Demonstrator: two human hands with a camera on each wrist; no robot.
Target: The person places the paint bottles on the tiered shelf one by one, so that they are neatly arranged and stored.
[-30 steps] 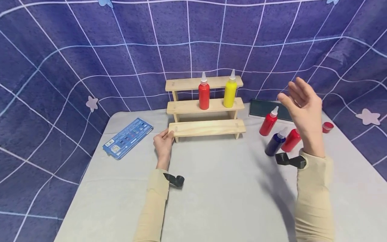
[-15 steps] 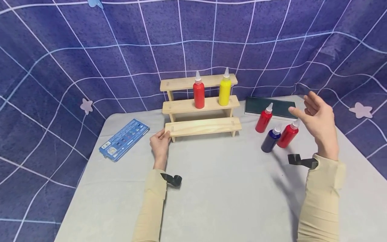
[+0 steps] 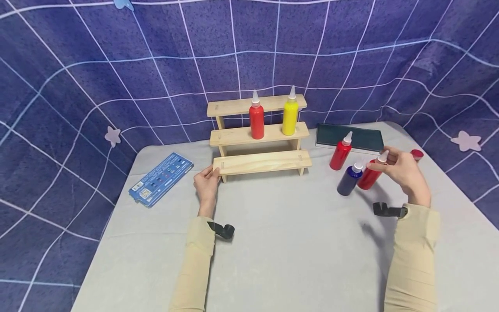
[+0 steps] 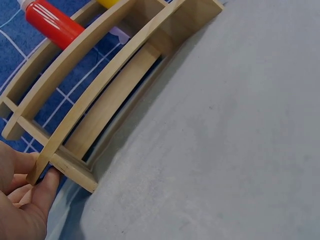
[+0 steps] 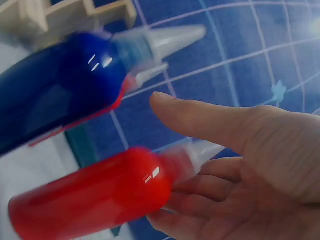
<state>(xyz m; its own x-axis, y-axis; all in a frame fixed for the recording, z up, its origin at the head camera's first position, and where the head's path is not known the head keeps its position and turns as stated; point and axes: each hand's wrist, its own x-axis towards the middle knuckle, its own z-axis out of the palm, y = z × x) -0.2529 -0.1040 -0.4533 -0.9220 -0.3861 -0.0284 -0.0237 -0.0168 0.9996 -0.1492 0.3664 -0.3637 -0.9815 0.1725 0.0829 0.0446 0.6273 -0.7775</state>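
A three-step wooden display stand (image 3: 262, 163) stands at the back middle of the table. At its lower left end my left hand (image 3: 205, 186) pinches the bottom step between thumb and fingers, as the left wrist view shows. On the middle step are a red squeeze bottle (image 3: 257, 122) and a yellow squeeze bottle (image 3: 290, 118), both upright. My right hand (image 3: 405, 173) is around the top of another red squeeze bottle (image 5: 95, 195), thumb and fingers spread apart on either side of its nozzle. Beside that bottle stand a dark blue squeeze bottle (image 3: 348, 182) and a further red squeeze bottle (image 3: 340, 155).
A blue printed box (image 3: 161, 180) lies on the left of the table. Behind the loose bottles lies a dark green flat tray or board (image 3: 351, 137). A small red round item (image 3: 417, 154) sits past my right hand. Blue grid-patterned cloth (image 3: 249, 39) hangs behind the table.
My right hand first shifted right, then came down to the red bottle's top. The head view has swung slightly right. My left hand stays on the stand's end; the bottles stay put.
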